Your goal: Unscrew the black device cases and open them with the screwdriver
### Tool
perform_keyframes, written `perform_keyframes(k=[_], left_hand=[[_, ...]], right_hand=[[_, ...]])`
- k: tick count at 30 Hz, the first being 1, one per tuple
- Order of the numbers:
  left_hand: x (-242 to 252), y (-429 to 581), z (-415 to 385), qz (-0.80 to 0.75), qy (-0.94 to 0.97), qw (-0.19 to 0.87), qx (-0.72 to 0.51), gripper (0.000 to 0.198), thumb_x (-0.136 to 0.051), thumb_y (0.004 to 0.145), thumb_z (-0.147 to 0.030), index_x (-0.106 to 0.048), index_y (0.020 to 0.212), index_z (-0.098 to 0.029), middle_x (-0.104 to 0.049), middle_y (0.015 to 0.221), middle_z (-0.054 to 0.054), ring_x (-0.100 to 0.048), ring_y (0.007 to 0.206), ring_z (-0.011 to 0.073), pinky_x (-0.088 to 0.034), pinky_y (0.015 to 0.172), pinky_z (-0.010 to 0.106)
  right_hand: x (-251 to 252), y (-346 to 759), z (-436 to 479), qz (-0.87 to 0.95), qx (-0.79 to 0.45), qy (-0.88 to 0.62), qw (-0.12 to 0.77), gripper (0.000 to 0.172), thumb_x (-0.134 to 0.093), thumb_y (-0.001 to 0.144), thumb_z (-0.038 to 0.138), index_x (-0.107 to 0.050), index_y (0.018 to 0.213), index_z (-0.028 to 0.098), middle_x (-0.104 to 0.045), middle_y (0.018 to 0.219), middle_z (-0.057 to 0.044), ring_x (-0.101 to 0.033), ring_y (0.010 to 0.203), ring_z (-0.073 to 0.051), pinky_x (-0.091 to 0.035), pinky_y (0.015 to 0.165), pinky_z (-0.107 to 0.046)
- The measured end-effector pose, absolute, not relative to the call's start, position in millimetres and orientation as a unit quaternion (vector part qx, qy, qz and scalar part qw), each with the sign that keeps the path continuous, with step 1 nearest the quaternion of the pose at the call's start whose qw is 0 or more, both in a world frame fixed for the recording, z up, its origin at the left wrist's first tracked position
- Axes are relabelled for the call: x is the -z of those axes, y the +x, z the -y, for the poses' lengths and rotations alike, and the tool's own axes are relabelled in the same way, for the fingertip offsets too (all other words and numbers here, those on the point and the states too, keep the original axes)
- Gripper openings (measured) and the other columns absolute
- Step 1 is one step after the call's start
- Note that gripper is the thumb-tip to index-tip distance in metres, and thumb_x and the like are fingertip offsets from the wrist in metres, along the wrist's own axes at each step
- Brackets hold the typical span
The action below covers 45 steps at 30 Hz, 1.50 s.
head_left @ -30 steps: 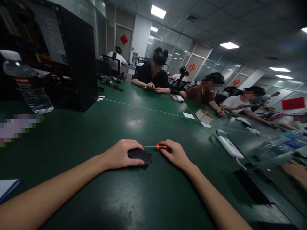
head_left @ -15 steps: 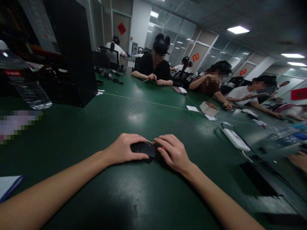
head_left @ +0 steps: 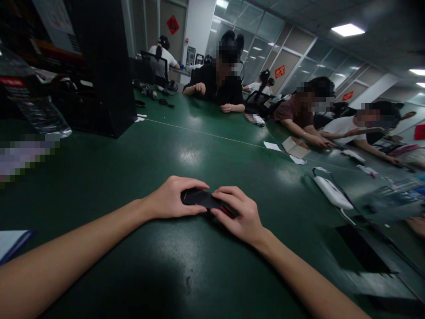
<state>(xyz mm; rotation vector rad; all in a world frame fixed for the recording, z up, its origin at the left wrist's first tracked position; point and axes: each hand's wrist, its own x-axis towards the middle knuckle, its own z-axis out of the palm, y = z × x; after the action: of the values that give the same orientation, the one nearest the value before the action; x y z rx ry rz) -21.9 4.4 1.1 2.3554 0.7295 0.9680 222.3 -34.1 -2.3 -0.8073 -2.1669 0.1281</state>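
Note:
A small flat black object point(head_left: 198, 198) is held just above or on the green table point(head_left: 186, 248), in the middle of the view. My left hand point(head_left: 171, 198) grips its left part between the thumb below and the fingers above. My right hand point(head_left: 239, 212) is closed around the right end, its fingertips touching the black object. A red and black item point(head_left: 227, 211) shows between the right thumb and fingers; the hand hides most of it, so its shape cannot be made out.
A tall black case point(head_left: 99, 66) and a plastic bottle point(head_left: 40, 104) stand at the left. A white power strip point(head_left: 333, 192) and a dark flat piece point(head_left: 364, 249) lie at the right. An open box point(head_left: 296, 147) sits farther back, before several seated people.
The black object has turned and tilted between my hands. The thin metal shaft seen above it is gone from sight. The person opposite has moved their hands apart.

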Motion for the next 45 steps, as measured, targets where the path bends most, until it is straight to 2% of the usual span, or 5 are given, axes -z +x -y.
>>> perform_keyframes(k=[13,23,31,35,45], left_hand=[[-7,-27,-8,-0.286,0.867,0.255,-0.319,0.042,-0.082,0.078,-0.04,-0.075,0.113,-0.017,-0.08,0.106,0.007,-0.076,0.094,0.023,-0.054,0.083,0.029],[-7,-26,-10,-0.317,0.824,0.321,-0.343,0.027,-0.073,0.087,-0.037,-0.08,0.107,-0.019,-0.081,0.099,0.005,-0.076,0.089,0.0213,-0.054,0.081,0.027],[-4,-23,-20,-0.407,0.676,0.487,-0.375,0.052,-0.058,0.092,-0.059,-0.079,0.085,-0.012,-0.08,0.077,0.009,-0.07,0.063,0.0192,-0.051,0.059,0.025],[-3,-22,-24,-0.418,0.626,0.525,-0.396,0.053,-0.059,0.092,-0.061,-0.078,0.09,-0.011,-0.08,0.076,0.009,-0.072,0.066,0.02,-0.054,0.064,0.026],[-2,-19,-22,-0.424,0.6,0.536,-0.415,0.049,-0.058,0.093,-0.058,-0.074,0.084,-0.012,-0.077,0.073,0.009,-0.072,0.066,0.0206,-0.055,0.065,0.028]], right_hand=[[2,222,36,0.837,-0.071,-0.322,0.437,0.024,-0.071,0.088,0.028,-0.068,0.112,0.022,-0.07,0.106,-0.01,-0.069,0.098,-0.022,-0.059,0.084,-0.038],[6,225,31,0.855,-0.1,-0.334,0.385,0.022,-0.063,0.095,0.03,-0.064,0.115,0.022,-0.07,0.106,-0.009,-0.067,0.098,-0.022,-0.058,0.085,-0.039],[14,229,31,0.848,-0.147,-0.37,0.349,0.063,-0.07,0.089,0.044,-0.04,0.14,0.024,-0.068,0.117,-0.011,-0.067,0.106,-0.026,-0.056,0.093,-0.046],[10,225,31,0.868,-0.121,-0.362,0.317,0.052,-0.07,0.089,0.045,-0.047,0.13,0.022,-0.067,0.118,-0.012,-0.065,0.106,-0.027,-0.055,0.09,-0.046],[4,216,48,0.898,-0.083,-0.31,0.302,0.044,-0.064,0.089,0.03,-0.052,0.13,0.017,-0.065,0.118,-0.014,-0.062,0.108,-0.025,-0.052,0.092,-0.044]])
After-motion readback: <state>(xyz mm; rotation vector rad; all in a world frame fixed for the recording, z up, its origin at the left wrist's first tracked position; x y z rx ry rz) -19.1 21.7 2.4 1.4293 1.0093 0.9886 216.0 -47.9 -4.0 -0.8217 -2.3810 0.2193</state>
